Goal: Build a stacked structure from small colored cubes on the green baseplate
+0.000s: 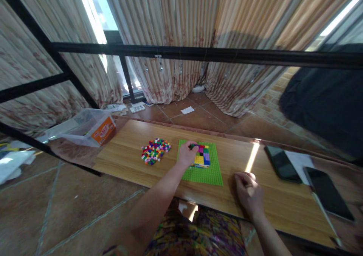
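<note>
A block of colourful toy bricks (200, 160) stands on a green studded baseplate (216, 174), with yellow, blue, purple and red bricks on its top. My left hand (186, 157) is at the block's left side, its fingertips pinched on a small dark green brick (192, 146) at the far left corner. Part of the block is hidden behind that hand. To the right of the baseplate, my right hand (250, 193) rests on the wooden table with its fingers curled in. Whatever may be inside those fingers is hidden.
A pile of small loose bricks (155, 151) lies left of the baseplate on the wooden table (127, 165). Beyond the left end is a clear plastic box (82, 125) with an orange label. Two dark phones (283, 164) and white paper (299, 163) are at the right.
</note>
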A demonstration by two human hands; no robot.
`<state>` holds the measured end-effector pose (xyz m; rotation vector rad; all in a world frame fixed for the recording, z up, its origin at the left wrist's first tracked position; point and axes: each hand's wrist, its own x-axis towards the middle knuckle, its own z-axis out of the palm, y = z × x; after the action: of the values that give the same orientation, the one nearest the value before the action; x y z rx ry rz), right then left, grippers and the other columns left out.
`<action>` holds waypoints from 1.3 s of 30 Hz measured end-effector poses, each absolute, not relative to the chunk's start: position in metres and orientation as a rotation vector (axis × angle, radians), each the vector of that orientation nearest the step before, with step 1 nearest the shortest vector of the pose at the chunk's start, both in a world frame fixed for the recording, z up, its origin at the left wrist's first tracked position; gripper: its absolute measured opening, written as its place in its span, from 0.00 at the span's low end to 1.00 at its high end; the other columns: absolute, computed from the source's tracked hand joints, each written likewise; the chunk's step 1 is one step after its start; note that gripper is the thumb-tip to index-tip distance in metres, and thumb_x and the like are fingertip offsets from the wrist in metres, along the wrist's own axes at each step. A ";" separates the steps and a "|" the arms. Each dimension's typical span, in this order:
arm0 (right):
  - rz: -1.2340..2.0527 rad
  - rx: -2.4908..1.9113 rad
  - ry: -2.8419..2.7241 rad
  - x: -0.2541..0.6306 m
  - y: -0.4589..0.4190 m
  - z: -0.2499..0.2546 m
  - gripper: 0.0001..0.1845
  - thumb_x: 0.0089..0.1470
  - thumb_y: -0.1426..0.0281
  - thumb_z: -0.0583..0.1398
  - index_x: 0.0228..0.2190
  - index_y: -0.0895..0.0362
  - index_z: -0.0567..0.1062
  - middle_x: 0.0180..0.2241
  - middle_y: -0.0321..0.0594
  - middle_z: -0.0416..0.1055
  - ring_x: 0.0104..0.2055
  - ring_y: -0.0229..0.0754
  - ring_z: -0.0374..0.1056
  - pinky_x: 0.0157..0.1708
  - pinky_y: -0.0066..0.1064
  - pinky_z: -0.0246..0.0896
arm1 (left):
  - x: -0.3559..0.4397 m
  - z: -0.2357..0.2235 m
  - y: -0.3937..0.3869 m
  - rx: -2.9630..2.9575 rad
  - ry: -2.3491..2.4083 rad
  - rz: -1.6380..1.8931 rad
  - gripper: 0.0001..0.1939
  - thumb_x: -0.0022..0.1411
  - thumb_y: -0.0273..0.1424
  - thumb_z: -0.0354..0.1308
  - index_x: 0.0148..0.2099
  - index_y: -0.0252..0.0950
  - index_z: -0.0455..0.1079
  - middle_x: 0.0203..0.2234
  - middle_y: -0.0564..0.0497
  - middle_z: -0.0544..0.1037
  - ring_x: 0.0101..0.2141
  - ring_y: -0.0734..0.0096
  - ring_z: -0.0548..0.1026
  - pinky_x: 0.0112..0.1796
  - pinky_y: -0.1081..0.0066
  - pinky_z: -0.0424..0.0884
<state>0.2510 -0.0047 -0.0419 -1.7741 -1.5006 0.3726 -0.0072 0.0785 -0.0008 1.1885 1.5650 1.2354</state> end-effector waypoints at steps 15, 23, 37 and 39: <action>1.046 -1.235 -1.617 0.159 0.107 0.004 0.28 0.51 0.44 0.59 0.35 0.54 0.84 0.38 0.41 0.82 0.44 0.51 0.76 0.49 0.43 0.68 | -0.010 0.001 0.079 1.273 1.495 1.204 0.06 0.56 0.27 0.57 0.37 0.36 0.74 0.29 0.54 0.77 0.33 0.73 0.72 0.40 0.72 0.69; 1.370 -1.231 -1.426 0.144 0.110 -0.006 0.28 0.41 0.44 0.66 0.25 0.57 0.82 0.26 0.39 0.79 0.28 0.43 0.72 0.32 0.33 0.67 | -0.006 -0.006 0.078 1.308 1.468 1.168 0.07 0.61 0.28 0.52 0.40 0.38 0.71 0.35 0.52 0.77 0.40 0.70 0.74 0.47 0.69 0.69; 1.286 -1.322 -1.449 0.140 0.106 -0.006 0.31 0.42 0.40 0.64 0.23 0.57 0.79 0.23 0.39 0.76 0.27 0.42 0.71 0.30 0.31 0.66 | 0.000 -0.003 0.073 1.368 1.512 1.174 0.07 0.63 0.27 0.49 0.40 0.38 0.68 0.38 0.51 0.77 0.44 0.68 0.74 0.53 0.64 0.68; 1.213 -1.334 -1.472 0.137 0.106 -0.009 0.31 0.40 0.40 0.65 0.24 0.57 0.80 0.24 0.39 0.76 0.29 0.43 0.71 0.31 0.32 0.67 | 0.002 -0.003 0.073 1.373 1.524 1.170 0.08 0.63 0.27 0.49 0.41 0.38 0.68 0.39 0.49 0.77 0.45 0.68 0.74 0.53 0.64 0.68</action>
<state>0.1372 0.1061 -0.0085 -1.3339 -1.4721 1.2125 0.0017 0.0728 -0.0034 1.3734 1.5245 1.1701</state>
